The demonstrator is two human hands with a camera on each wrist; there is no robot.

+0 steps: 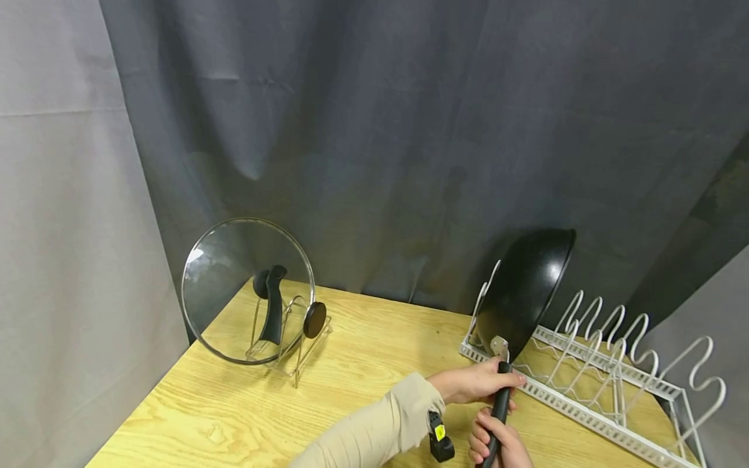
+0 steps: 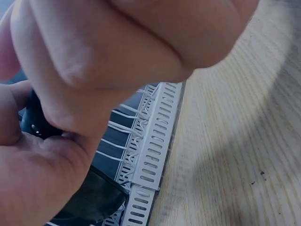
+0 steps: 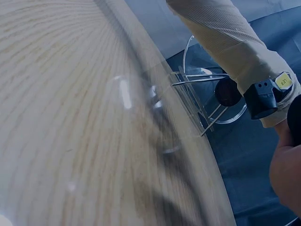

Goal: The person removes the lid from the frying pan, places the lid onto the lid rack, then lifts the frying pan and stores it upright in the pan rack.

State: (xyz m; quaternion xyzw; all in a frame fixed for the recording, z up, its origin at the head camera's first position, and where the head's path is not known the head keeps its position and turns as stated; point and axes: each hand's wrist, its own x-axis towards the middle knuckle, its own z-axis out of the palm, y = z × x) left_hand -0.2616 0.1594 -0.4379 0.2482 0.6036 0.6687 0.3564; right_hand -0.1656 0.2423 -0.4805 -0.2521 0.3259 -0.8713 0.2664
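Observation:
A black wok [image 1: 523,292] stands tilted on its side in the left end of the white rack [image 1: 591,403], its rounded underside facing left. Its black handle [image 1: 501,409] points down toward the front edge of the table. Close to the metal joint, my left hand [image 1: 476,380] grips the handle. Lower down, my right hand [image 1: 503,442] has its fingers wrapped around the same handle. In the left wrist view, the left hand [image 2: 80,61] covers much of the handle, and part of the wok [image 2: 96,197] shows beneath it.
At the table's left, a glass lid [image 1: 234,292] with a black handle leans in a small wire stand [image 1: 298,364]. White wavy dividers [image 1: 614,351] fill the rack's right part. A grey curtain [image 1: 374,143] hangs behind the wooden table [image 1: 374,338].

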